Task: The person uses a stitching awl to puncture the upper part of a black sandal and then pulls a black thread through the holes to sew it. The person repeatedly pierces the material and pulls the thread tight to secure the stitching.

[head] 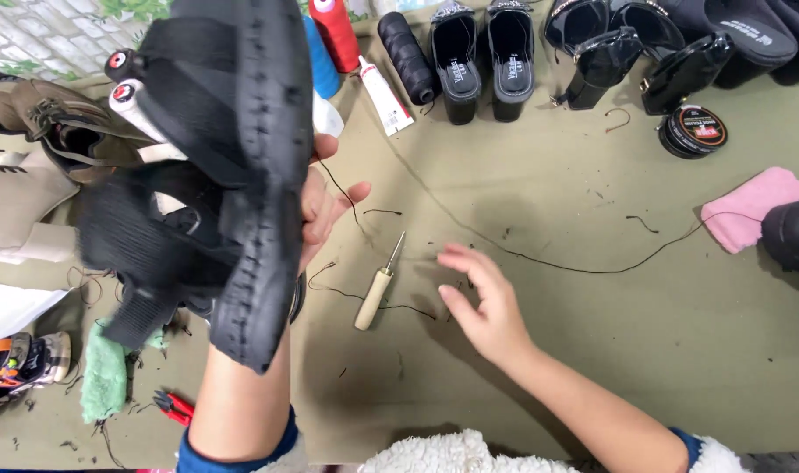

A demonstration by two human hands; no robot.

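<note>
Your left hand (325,210) is mostly hidden behind the black sandal (233,184); only the fingers show at its 3 o'clock side. The sandal itself is blurred at its 9 o'clock straps. The boot (794,236) at 3 o'clock is cut off by the edge, as are the black shoes (732,35) at 1 o'clock. The red spool (334,26) at 12 o'clock loses its top. The sandal covers part of the white spools (132,105) at 10 o'clock.

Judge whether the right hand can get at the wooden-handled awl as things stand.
Probably yes: the right hand hovers open just beside the wooden-handled awl, which lies uncovered on the table, only loose black thread nearby.
</note>
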